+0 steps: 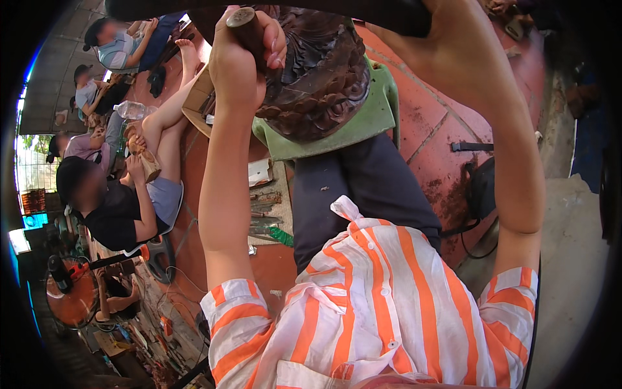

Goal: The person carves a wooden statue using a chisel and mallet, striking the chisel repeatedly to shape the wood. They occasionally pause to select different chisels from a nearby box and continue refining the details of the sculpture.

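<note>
The left hand (236, 68) is closed around a thick brown wooden handle (242, 18) at the top of the frame, its round end facing the camera and the fingers curled about its side. The right hand (447, 52), at the upper right, has its fingers hidden behind a dark curved band (395, 18) that cuts across the top edge, so whether it grips anything cannot be told. Just left of the left forearm, an open cardboard box (196, 100) holds a few dark, stick-like pieces and something pale; the forearm covers part of it. A clear plastic bottle (134, 109) is in the upper left; its contents cannot be made out. Below centre-left, a small white box (260, 172) is partly covered by the forearm, near a row of slim metal tools (262, 217) on a pale mat (283, 194). The far end of the handle is hard to make out, and the top of the carving (317, 97) is cut off. That carving is in the upper centre, on a green cover (383, 107): dark brown, glossy in places, rounded, with fanned grooves above and bands of scalloped, layered relief toward its lower edge.
</note>
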`<state>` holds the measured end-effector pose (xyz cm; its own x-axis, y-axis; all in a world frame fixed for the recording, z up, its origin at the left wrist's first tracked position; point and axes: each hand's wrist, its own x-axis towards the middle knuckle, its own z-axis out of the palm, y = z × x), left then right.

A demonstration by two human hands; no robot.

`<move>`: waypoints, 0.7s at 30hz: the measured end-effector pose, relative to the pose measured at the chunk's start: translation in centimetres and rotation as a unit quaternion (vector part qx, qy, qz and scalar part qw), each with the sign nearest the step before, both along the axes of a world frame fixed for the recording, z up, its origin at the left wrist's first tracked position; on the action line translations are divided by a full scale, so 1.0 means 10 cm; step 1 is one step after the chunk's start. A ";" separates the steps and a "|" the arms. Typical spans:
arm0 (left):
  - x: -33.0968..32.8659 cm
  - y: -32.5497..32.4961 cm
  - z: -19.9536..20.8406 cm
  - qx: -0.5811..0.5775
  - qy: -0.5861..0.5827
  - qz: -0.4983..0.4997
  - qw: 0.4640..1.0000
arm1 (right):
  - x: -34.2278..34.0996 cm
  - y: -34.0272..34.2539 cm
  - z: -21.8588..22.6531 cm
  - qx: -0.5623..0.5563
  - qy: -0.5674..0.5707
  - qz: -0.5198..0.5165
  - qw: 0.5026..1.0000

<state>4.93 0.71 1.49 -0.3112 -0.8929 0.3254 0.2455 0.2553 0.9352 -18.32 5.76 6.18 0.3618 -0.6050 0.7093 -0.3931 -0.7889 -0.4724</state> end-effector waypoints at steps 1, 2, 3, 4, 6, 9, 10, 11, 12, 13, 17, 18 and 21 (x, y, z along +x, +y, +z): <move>0.00 -0.01 -0.01 0.004 0.003 0.003 1.000 | -0.01 0.00 0.00 0.004 -0.002 0.000 1.000; 0.00 -0.01 -0.01 0.008 0.006 0.007 1.000 | -0.01 0.00 0.00 0.008 -0.004 0.000 1.000; -0.01 -0.01 -0.01 0.009 0.004 0.009 1.000 | -0.02 0.00 -0.01 0.014 -0.008 0.003 1.000; -0.03 0.00 -0.01 0.010 0.002 0.011 1.000 | -0.02 0.00 -0.01 0.021 -0.013 0.006 1.000; -0.04 0.01 -0.01 0.008 -0.004 0.014 1.000 | -0.02 0.00 -0.01 0.036 -0.027 0.012 0.999; -0.03 0.01 -0.03 0.001 -0.014 0.015 1.000 | 0.03 0.12 0.15 0.070 -0.028 0.013 0.997; -0.02 0.00 -0.04 -0.002 -0.017 0.012 1.000 | 0.04 0.12 0.14 0.060 -0.010 -0.001 0.998; -0.04 0.00 -0.03 -0.005 -0.019 0.005 1.000 | 0.04 0.12 0.14 0.049 0.007 -0.017 0.999; -0.08 0.01 -0.03 0.003 -0.023 0.037 0.999 | 0.04 0.03 0.03 0.014 0.039 -0.045 0.998; -0.16 0.05 -0.03 0.011 -0.026 0.069 0.997 | 0.04 0.01 0.01 -0.006 0.074 -0.072 0.995; -0.16 0.06 -0.11 -0.097 -0.158 0.099 0.978 | 0.05 0.07 0.04 -0.058 0.151 -0.127 0.979; -0.17 0.07 -0.08 -0.049 -0.111 0.057 0.991 | 0.05 0.07 0.02 -0.032 0.137 -0.122 0.982; -0.22 0.09 -0.09 -0.027 -0.084 0.080 0.993 | 0.04 0.05 0.00 -0.006 0.136 -0.124 0.983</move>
<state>2.76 1.59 0.63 -0.2207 -0.9180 0.3294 0.0400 0.3290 0.9435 -17.90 6.28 6.14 0.3824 -0.6908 0.6137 -0.6842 -0.6581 -0.3144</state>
